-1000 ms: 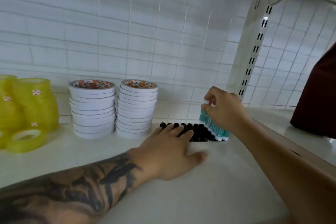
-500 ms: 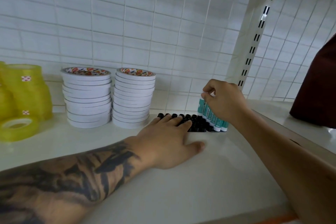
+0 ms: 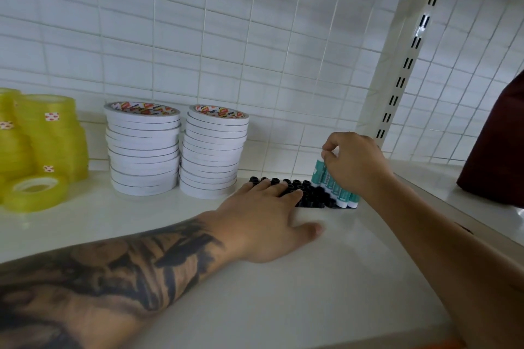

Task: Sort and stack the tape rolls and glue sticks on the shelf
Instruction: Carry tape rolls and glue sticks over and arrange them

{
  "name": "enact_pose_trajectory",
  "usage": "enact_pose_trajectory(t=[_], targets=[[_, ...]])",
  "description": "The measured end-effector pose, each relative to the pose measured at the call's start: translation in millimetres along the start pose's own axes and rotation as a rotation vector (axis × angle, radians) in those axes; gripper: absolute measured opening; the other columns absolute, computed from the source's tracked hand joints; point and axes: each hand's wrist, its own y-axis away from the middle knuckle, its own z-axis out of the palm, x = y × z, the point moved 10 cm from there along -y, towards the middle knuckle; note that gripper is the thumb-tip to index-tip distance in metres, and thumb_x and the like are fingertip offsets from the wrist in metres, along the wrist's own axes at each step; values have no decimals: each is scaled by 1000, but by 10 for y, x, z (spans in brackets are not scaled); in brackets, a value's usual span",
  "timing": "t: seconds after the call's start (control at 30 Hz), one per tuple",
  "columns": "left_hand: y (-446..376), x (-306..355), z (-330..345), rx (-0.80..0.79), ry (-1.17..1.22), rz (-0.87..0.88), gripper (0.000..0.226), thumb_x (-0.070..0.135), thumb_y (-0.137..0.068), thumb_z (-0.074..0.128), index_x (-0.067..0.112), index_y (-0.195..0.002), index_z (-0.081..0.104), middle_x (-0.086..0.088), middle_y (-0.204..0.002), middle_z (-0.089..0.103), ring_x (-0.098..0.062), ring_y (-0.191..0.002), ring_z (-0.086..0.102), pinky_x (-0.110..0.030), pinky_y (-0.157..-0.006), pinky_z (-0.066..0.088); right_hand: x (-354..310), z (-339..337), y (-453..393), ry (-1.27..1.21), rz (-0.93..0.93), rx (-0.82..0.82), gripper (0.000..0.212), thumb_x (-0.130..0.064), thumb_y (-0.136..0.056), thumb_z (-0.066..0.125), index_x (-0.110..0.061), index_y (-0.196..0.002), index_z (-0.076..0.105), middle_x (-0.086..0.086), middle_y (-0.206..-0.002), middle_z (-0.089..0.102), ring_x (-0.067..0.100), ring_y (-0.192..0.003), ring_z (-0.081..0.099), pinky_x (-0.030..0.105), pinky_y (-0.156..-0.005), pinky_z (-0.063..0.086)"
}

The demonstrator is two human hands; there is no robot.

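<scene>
A black holder tray (image 3: 310,198) with round sockets lies on the white shelf (image 3: 283,278) near the back wall. A row of teal-and-white glue sticks (image 3: 331,187) stands along its right side. My right hand (image 3: 354,164) is over that row, its fingers curled and pinching the top of a stick at the back. My left hand (image 3: 266,221) lies flat on the shelf, fingertips resting on the tray's left part. Two stacks of white tape rolls (image 3: 143,147) (image 3: 214,150) stand to the left.
Yellow tape rolls (image 3: 45,136) are piled at the far left, with one loose roll (image 3: 35,193) lying flat in front. A slotted white upright (image 3: 397,88) rises behind the glue sticks. A dark red object (image 3: 499,144) sits on the neighbouring shelf at the right.
The view has shifted a little; both hands keep nearly the same places. My right hand's fingers stay on the back of the glue stick row.
</scene>
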Motion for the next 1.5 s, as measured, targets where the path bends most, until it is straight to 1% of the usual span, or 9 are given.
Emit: enact_pose_trajectory(t=[0.1, 0.23, 0.43, 0.67, 0.83, 1.03, 1.27, 1.43, 1.5], targets=[[-3, 9, 0, -3, -4, 5, 82, 78, -96, 24, 33, -163, 9, 5, -172, 7, -18, -158, 1, -41, -128, 0, 4, 7, -8, -8, 24, -25, 12, -22, -99, 55, -21, -104, 67, -9, -82, 53, 18, -78, 56, 30, -72, 45], [-8, 10, -13, 18, -1, 12, 82, 78, -95, 25, 34, -163, 11, 5, -171, 12, -16, -157, 5, -40, -127, 2, -43, 1, 27, 16, 16, -40, 20, -30, -100, 56, -22, -114, 67, 4, -109, 65, 23, -91, 55, 33, -82, 45], [1, -10, -106, 106, 25, 9, 85, 80, -92, 35, 37, -162, 14, 7, -167, 25, -16, -153, 20, -35, -123, 14, -84, -45, 103, 86, -55, 3, 38, -43, -97, 57, -24, -130, 62, -1, -132, 62, 26, -117, 59, 39, -93, 45], [181, 110, -341, 254, -54, 70, 74, 71, -94, 45, 28, -155, 36, 5, -139, 53, -18, -130, 46, -37, -112, 38, -216, -53, 159, 118, -164, 7, 51, -47, -97, 54, -29, -144, 52, 1, -149, 51, 29, -131, 51, 45, -107, 38], [737, 116, -627, 199, -154, 25, 65, 71, -95, 42, 38, -152, 41, 9, -149, 47, -13, -138, 38, -29, -116, 29, -516, -179, 475, 153, -347, -39, 54, -49, -99, 51, -39, -152, 41, -2, -164, 31, 26, -146, 35, 44, -116, 34], [1971, -857, -834, 149, -212, -224, 95, 91, -71, 15, 47, -153, 36, 22, -159, 35, -1, -146, 31, -27, -122, 21, -1419, -252, 1423, 216, -645, -152, 65, -69, -92, 27, -49, -153, 33, -5, -163, 33, 21, -146, 37, 44, -114, 41], [3862, -2375, -1302, 240, -380, -472, 114, 101, -57, -12, 54, -151, 31, 16, -163, 32, -4, -150, 28, -35, -125, 17, -3094, -166, 2238, 163, -846, -95, 54, -61, -96, 41, -41, -146, 50, 3, -150, 53, 25, -130, 57, 44, -101, 53], [5221, -3278, -1425, 244, -300, -614, 81, 90, -84, 12, 51, -152, 33, 13, -163, 33, -7, -151, 26, -40, -125, 12, -4513, 6, 2675, 84, -962, -81, 53, -62, -95, 41, -40, -140, 58, -1, -147, 56, 23, -127, 60, 42, -98, 54], [5723, -3587, -1487, 285, -325, -660, 95, 94, -76, -3, 50, -151, 36, 10, -161, 38, -11, -150, 30, -43, -124, 12, -5026, 101, 2808, 51, -985, -103, 54, -65, -95, 39, -43, -142, 54, -3, -151, 52, 21, -131, 56, 42, -102, 53]])
